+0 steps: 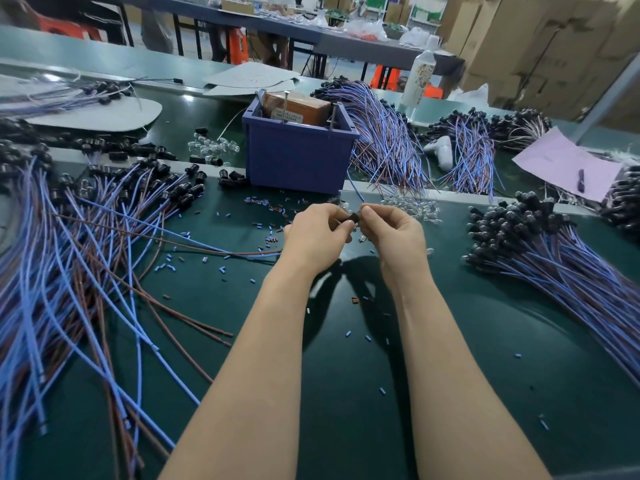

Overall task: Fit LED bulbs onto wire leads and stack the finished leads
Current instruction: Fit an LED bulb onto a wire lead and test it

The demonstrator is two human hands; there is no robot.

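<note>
Two hands meet over bench (346, 382): left hand (317, 233) fingers pinch black socket (350, 218) of wire lead (207, 250) trailing left; right hand (393, 233) fingers pinch socket's front, bulb hidden. Lead light, floppy; bulb likely brittle, so hold by socket

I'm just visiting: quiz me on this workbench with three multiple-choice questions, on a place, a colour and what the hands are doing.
1. Where does the blue bin stand relative to the left hand and right hand?
A. On the floor below them
B. Beyond them on the table
C. Nearer the camera than them

2. What colours are the wire leads?
A. Green and yellow
B. All white
C. Blue and brown

3. What are both hands doing?
A. Pinching one small black socket between them
B. Lying flat on the table
C. Lifting the bin

Answers: B, the bin sits farther up the table than both hands; C, the bundles mix blue and brown wires; A, fingertips of both hands meet on the socket.
</note>
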